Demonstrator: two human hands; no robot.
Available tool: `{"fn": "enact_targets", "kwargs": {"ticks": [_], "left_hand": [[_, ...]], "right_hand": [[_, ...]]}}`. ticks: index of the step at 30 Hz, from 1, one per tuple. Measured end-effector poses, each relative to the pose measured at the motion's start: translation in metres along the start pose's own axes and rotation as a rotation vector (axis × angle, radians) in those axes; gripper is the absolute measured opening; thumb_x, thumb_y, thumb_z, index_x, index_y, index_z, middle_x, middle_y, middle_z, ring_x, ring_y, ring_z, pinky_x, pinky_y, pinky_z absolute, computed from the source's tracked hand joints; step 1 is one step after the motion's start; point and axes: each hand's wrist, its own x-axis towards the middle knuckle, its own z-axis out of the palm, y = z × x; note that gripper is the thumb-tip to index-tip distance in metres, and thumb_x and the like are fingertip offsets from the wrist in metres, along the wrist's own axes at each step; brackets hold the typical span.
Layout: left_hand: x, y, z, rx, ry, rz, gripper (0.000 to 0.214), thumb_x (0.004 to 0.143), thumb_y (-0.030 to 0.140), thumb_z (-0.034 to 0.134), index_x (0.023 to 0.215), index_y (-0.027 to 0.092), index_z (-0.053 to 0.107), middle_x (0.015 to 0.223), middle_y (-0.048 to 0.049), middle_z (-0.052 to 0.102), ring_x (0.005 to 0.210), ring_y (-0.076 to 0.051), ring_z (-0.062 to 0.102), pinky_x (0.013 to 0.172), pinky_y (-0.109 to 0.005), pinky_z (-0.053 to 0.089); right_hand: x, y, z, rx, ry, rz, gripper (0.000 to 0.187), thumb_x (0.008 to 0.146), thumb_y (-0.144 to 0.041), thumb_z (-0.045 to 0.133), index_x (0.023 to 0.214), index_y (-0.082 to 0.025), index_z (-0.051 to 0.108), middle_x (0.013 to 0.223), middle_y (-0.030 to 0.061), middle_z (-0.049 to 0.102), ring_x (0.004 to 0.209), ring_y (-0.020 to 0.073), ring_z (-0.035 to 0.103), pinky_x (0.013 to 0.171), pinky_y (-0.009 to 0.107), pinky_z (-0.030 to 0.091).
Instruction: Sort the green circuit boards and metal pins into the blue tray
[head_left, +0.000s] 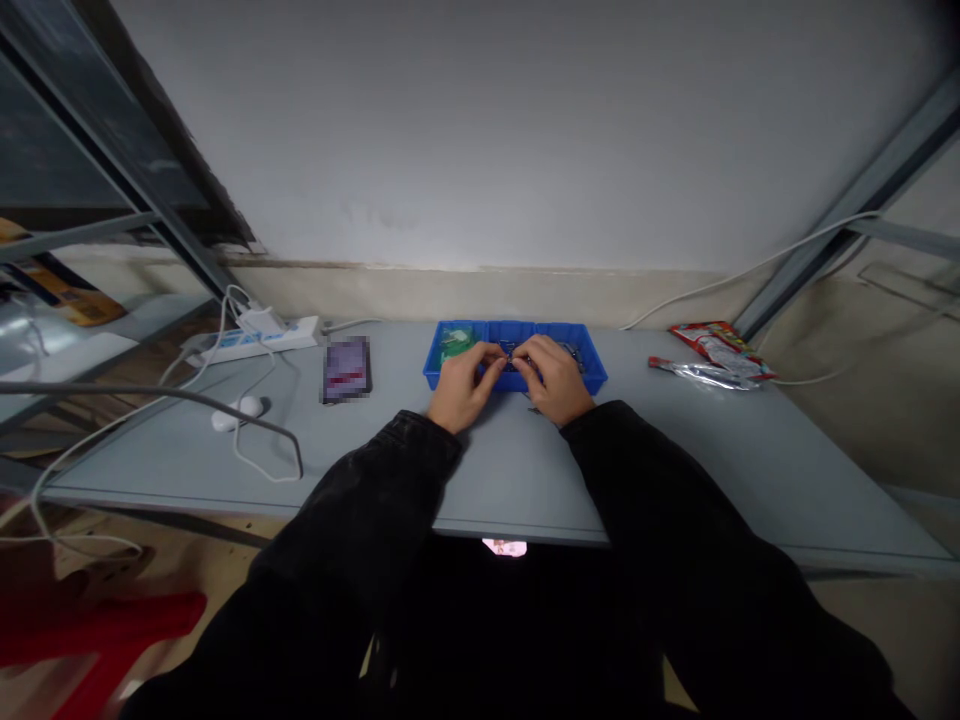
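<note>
Both hands meet over a blue compartment tray [595,362] on the grey tabletop. My left hand [463,385] is closed in a pinch, its thumb and finger tips near the tray's middle section. Opposite it, my right hand [553,378] also pinches, its fingertips almost touching the left ones. Whatever is between the fingertips is too small to make out. Green and pale pieces [455,338] lie in the tray's left compartment. Small dark metallic-looking parts show in the middle and right compartments, partly hidden by my hands. A small dark piece [534,408] lies just in front of the tray.
On the left are a white power strip [289,338] with cables, a white rounded case [237,413] and a blurred purple packet [347,369]. Red and clear plastic packets [712,355] lie on the right. Metal frame posts rise at both sides; a red stool [112,630] stands below.
</note>
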Motion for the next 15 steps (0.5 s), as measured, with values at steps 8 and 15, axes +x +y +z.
{"fn": "enact_targets", "kwargs": {"ticks": [8, 15], "left_hand": [[-0.0002, -0.0008, 0.0009, 0.029, 0.039, 0.012, 0.018, 0.101, 0.032, 0.054, 0.101, 0.017, 0.064, 0.088, -0.0031, 0.07, 0.072, -0.011, 0.061, 0.063, -0.023, 0.047], [0.0003, -0.0011, -0.0002, 0.042, 0.008, 0.011, 0.021, 0.101, 0.034, 0.055, 0.097, 0.017, 0.066, 0.086, -0.003, 0.07, 0.072, -0.013, 0.061, 0.064, -0.024, 0.047]], "right_hand": [[0.001, -0.0031, -0.001, 0.015, 0.005, -0.004, 0.008, 0.098, -0.023, 0.05, 0.096, -0.022, 0.058, 0.088, 0.0052, 0.059, 0.086, 0.0218, 0.056, 0.079, 0.036, 0.046], [0.0009, -0.001, 0.0006, 0.013, 0.012, 0.001, 0.016, 0.101, -0.022, 0.044, 0.091, -0.022, 0.057, 0.09, 0.0063, 0.061, 0.09, 0.0226, 0.057, 0.083, 0.037, 0.046]]}}
